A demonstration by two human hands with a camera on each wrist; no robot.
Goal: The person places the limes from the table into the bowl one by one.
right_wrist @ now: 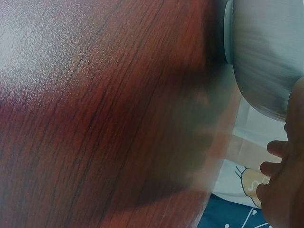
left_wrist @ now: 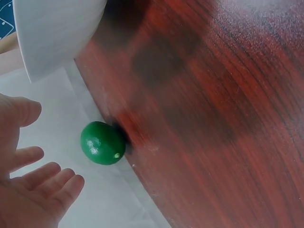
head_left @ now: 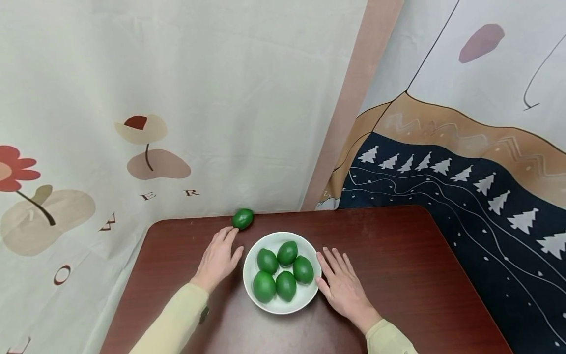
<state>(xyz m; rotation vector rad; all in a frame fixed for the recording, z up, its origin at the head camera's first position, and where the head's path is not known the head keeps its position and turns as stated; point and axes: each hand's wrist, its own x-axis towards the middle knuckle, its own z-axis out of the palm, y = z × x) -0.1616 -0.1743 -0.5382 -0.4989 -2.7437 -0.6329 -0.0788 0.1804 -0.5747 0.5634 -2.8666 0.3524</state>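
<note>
A white bowl [head_left: 283,308] stands on the table with several green limes [head_left: 286,286] in it. One more lime [head_left: 242,219] lies alone at the table's back edge. My left hand [head_left: 216,259] reaches toward this lone lime, fingertips right at its near side, thumb spread away. In the left wrist view the fingers are loosely bent and the lime [left_wrist: 102,143] sits beyond their tips. On the bowl's right, my right hand [head_left: 342,286] has its fingers extended, thumb and index finger at the rim. The right wrist view shows its fingers [right_wrist: 270,168] beside the bowl's outer wall [right_wrist: 261,52].
Dark red-brown wood makes up the tabletop [head_left: 389,246], which has rounded back corners. A pale printed curtain [head_left: 247,98] hangs right behind the back edge. To the right hangs a cloth [head_left: 420,182] with a dark blue area and white trees.
</note>
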